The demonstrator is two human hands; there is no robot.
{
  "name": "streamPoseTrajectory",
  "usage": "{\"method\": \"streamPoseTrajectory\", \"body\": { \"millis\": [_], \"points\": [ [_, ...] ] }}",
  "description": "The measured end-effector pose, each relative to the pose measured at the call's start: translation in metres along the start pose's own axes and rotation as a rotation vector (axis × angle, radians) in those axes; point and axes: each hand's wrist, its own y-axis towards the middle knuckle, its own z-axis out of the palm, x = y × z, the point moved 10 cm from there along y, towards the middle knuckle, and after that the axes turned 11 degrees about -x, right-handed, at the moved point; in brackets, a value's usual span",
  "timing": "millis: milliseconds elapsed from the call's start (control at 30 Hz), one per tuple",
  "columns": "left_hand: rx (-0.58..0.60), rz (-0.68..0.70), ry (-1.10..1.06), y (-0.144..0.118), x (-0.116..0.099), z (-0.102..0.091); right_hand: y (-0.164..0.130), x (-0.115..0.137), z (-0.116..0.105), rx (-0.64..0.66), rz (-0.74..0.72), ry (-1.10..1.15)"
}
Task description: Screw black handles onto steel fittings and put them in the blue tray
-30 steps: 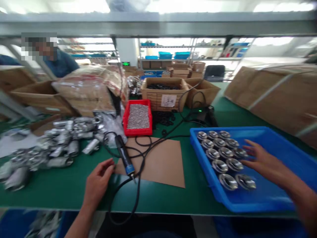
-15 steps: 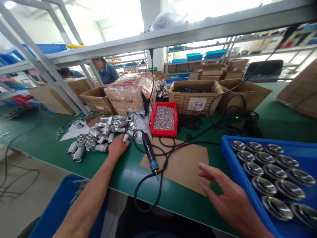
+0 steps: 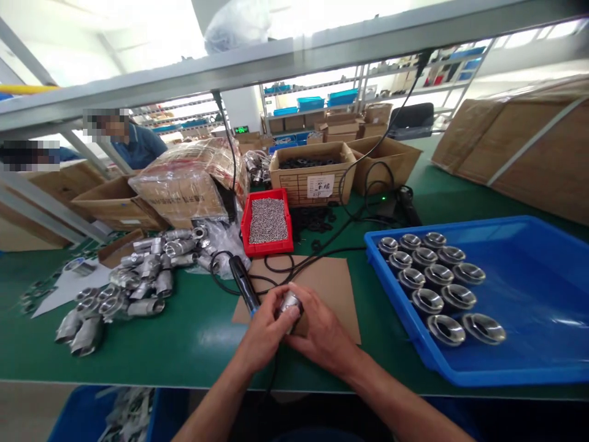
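My left hand [image 3: 264, 331] and my right hand [image 3: 322, 334] meet over the brown cardboard sheet [image 3: 331, 282], both closed around one silver metal fitting [image 3: 289, 302]. A black electric screwdriver [image 3: 243, 285] with a blue collar lies just left of my hands, its cable looping across the cardboard. A pile of silver metal fittings [image 3: 133, 276] lies on the green bench to the left. At the right, a blue tray [image 3: 529, 319] holds several shiny metal cups [image 3: 427, 276] in rows.
A red bin of small screws [image 3: 267, 221] stands behind the cardboard. Cardboard boxes [image 3: 313, 172], a wrapped package [image 3: 188, 181] and a power supply [image 3: 396, 202] line the back. A person in blue [image 3: 138, 144] is at the far left. Blue bins [image 3: 92, 411] sit below the bench edge.
My left hand came back from the pile with a silver fitting. My right hand moved left from the tray side to meet it over the cardboard.
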Motion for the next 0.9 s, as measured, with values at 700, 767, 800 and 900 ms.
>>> {"method": "streamPoseTrajectory", "body": {
  "millis": [700, 767, 800, 900],
  "points": [
    [0.078, 0.153, 1.034, 0.209, 0.002, 0.109, -0.012, -0.073, -0.043, 0.106, 0.133, 0.002],
    [0.066, 0.134, 0.982, 0.209, -0.002, 0.107, -0.012, -0.072, -0.042, 0.111, 0.129, 0.017],
    [0.05, 0.133, 0.943, 0.207, -0.006, 0.105, -0.012, -0.072, -0.043, 0.109, 0.126, 0.028],
    [-0.005, 0.173, 0.772, 0.19, -0.025, 0.093, -0.013, -0.073, -0.045, 0.092, 0.133, 0.048]
  ]
}}
